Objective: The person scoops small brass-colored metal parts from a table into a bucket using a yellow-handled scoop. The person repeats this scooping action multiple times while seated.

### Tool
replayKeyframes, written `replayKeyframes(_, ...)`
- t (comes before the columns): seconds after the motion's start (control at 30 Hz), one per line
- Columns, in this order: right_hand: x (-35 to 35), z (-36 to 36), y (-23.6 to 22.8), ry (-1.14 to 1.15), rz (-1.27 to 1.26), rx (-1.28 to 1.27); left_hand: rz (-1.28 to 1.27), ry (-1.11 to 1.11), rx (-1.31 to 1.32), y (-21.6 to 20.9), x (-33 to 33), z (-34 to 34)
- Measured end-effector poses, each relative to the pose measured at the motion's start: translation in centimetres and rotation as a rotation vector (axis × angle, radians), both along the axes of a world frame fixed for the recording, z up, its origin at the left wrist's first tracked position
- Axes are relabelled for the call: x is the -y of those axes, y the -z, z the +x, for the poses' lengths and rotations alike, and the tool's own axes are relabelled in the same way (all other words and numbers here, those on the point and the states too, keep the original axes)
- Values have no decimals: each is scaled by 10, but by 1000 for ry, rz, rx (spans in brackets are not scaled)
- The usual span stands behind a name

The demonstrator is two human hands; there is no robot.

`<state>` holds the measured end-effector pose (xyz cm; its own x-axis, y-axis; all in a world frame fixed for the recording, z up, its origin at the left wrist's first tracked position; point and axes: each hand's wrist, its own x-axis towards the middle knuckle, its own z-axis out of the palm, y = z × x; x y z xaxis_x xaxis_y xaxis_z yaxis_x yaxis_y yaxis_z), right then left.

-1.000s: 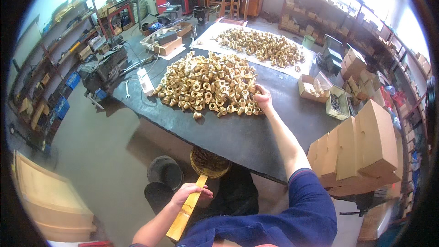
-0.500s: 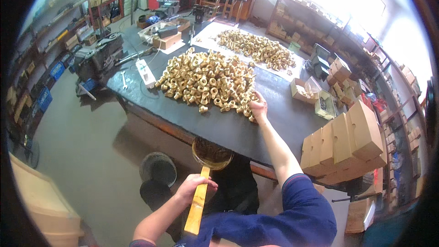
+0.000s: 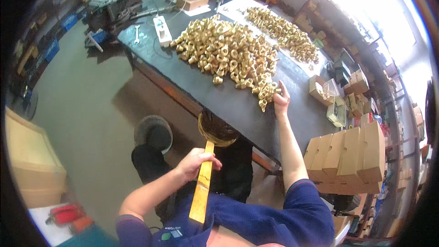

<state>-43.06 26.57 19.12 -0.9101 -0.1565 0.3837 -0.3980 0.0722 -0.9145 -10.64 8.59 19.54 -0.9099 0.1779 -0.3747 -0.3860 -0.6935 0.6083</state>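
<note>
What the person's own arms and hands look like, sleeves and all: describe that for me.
The left hand and right hand are bare, without gloves; no watch or bracelet shows on either wrist. The left forearm and right forearm are uncovered too. The short sleeves are navy blue, with a thin reddish trim near the right one's edge.

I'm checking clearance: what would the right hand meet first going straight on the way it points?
The right hand would probably meet brass fittings at the right edge of the nearer pile, though depth is unclear.
</note>
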Motion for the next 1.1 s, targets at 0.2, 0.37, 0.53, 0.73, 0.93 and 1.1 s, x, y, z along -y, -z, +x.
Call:
replayKeyframes(0.2, -11, -33, 22, -40, 289, -241, 20, -28, 71, -4, -14, -2)
replayKeyframes(0.37, 3, -12, 16, 147, 432, -275, 33, -38, 56, -10, -15, -6)
replayKeyframes(0.53, 11, -15, 4, 205, 475, -56, 5, -27, 33, -14, -22, -5)
replayKeyframes(0.73, -8, -15, 1, -55, 371, -73, -28, -9, 15, -8, -21, -11)
replayKeyframes(0.93, -20, -28, 14, -75, 297, -102, -29, -15, 44, -11, -21, -7)
replayKeyframes(1.1, -19, -39, 28, -322, 13, 69, -8, -12, 20, -12, -26, -9)
